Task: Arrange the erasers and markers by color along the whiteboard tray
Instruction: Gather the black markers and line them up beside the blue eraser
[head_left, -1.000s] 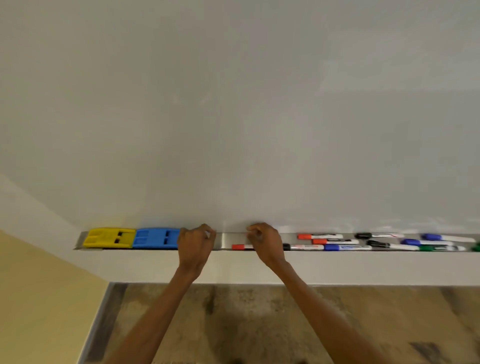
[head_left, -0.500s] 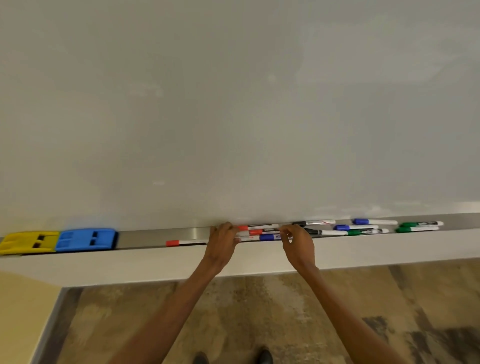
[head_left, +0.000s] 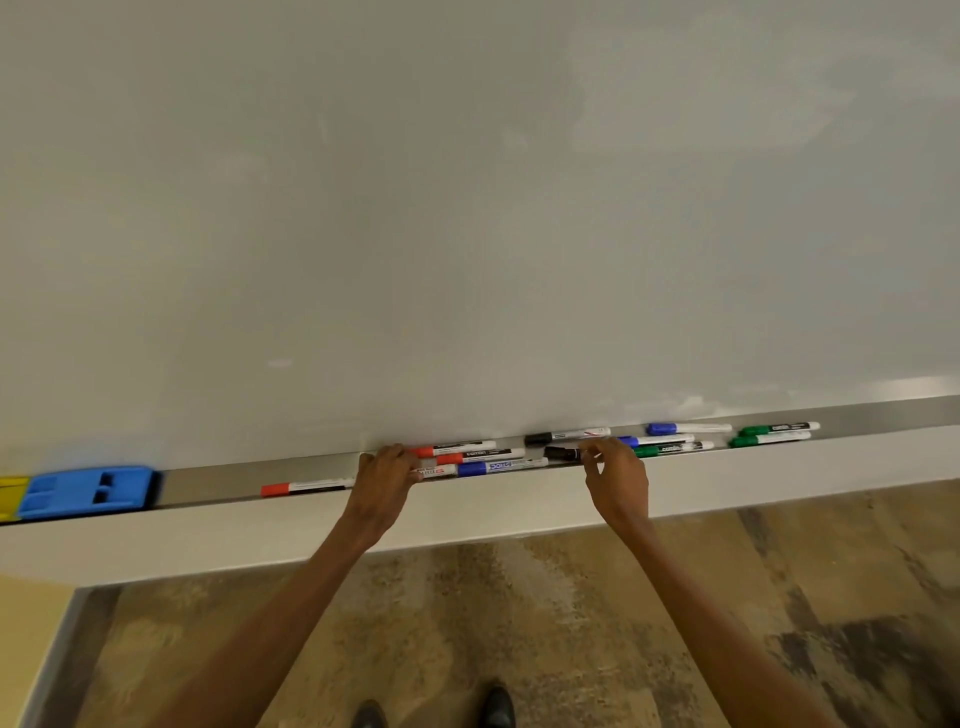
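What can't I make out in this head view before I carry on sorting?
All in the head view:
- Yellow eraser: cut off by the left edge.
- Blue eraser: blurred, details unreadable.
- Front marker: cap colour hidden under the left hand; its grip is unclear.
- Front black marker: barrel hidden by the right hand, which pinches it.
- Tray: runs past the right edge.

We note: mottled brown-grey floor (head_left: 571, 623) below white ledge (head_left: 208, 540); yellow wall (head_left: 21, 623) at ledge's lower left; grey baseboard strip (head_left: 75, 649) between wall, floor.
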